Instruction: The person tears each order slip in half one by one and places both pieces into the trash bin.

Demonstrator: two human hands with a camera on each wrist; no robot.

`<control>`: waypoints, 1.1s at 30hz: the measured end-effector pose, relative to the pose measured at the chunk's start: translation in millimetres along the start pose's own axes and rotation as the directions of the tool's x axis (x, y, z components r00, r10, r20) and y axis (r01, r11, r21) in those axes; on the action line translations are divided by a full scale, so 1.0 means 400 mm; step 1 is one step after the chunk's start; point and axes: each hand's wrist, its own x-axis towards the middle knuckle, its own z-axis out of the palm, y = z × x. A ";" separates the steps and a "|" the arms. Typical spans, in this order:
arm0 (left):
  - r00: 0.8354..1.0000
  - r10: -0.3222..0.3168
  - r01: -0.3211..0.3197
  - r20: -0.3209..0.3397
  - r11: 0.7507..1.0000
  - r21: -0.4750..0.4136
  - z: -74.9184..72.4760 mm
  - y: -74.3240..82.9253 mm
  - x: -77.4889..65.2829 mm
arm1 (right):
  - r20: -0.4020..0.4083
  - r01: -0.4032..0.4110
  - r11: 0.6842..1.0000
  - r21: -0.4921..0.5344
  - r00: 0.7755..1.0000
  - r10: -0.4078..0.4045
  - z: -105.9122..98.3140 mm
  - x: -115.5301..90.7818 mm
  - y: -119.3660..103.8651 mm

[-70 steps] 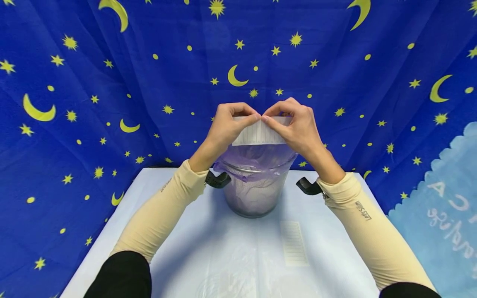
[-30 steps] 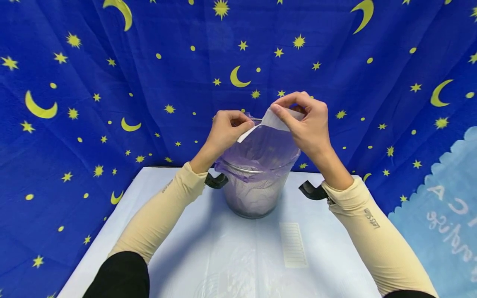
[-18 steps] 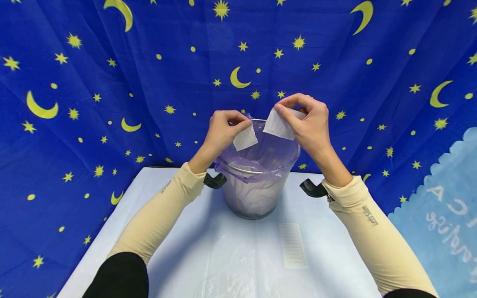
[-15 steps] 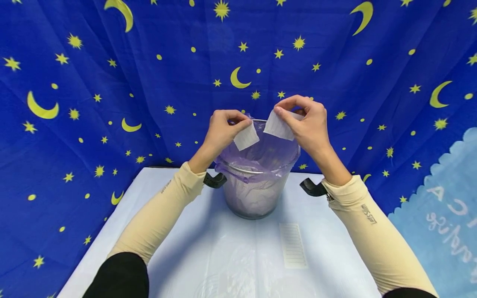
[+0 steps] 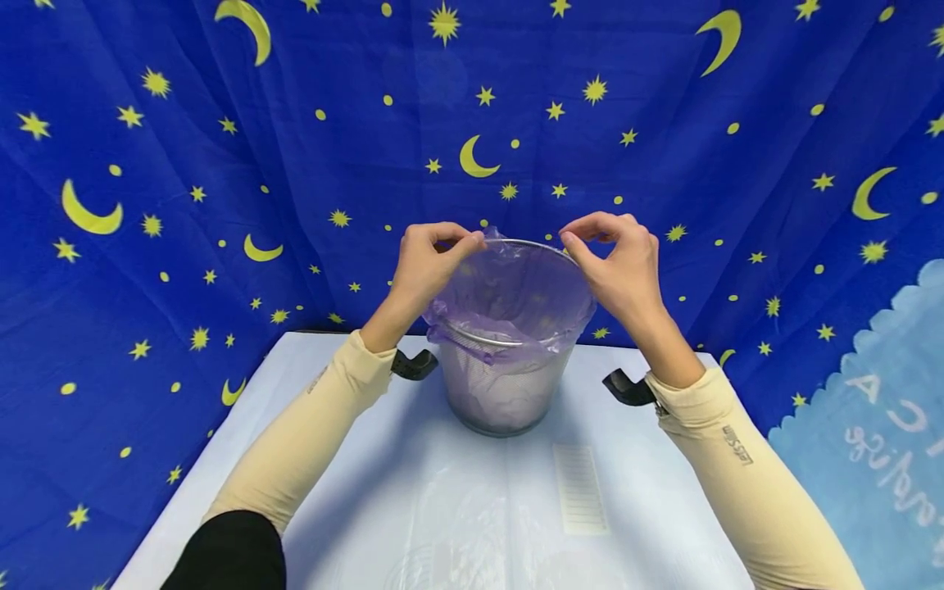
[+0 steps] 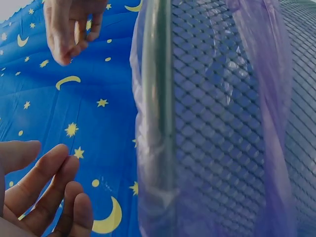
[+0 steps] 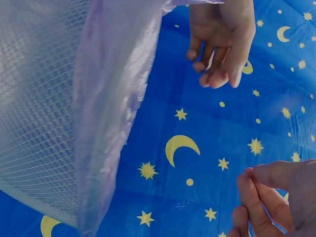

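A mesh wastebasket (image 5: 509, 385) lined with a purple bin bag (image 5: 472, 295) stands upright on the white table. Above its left rim, my left hand (image 5: 435, 258) hovers with nothing held; in the left wrist view its thumb is apart from the loosely bent fingers (image 6: 69, 197). On the other side, my right hand (image 5: 619, 262) is raised over the right rim, also holding nothing. In the right wrist view that hand's thumb (image 7: 276, 173) lies close to the index fingertip. Pale contents show through the basket's lower mesh, too unclear to tell apart.
A white strip of ruled paper (image 5: 581, 489) lies on the table (image 5: 354, 492) in front of the basket, to the right. Behind the table hangs a blue cloth (image 5: 369, 164) with yellow moons and stars. Black curved pieces (image 5: 627, 387) stick out from both wrists.
Both hands pulled a white paper strip apart into two pieces over the basket, then let go. The pieces are out of the hands, and the hands have moved slightly apart and lower.
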 end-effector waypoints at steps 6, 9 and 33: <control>1.000 0.018 -0.018 -0.024 1.000 -0.007 -0.019 -0.009 -0.008 | -0.041 0.004 1.000 -0.012 0.999 -0.004 -0.008 -0.020 0.024; 1.000 0.004 -0.005 -0.024 1.000 -0.011 -0.029 -0.015 -0.015 | -0.051 0.004 1.000 -0.011 0.999 -0.004 -0.012 -0.029 0.035; 0.994 -0.050 0.043 -0.100 0.997 -0.067 -0.105 -0.049 -0.074 | -0.166 -0.059 0.997 0.046 0.984 0.066 -0.027 -0.099 0.099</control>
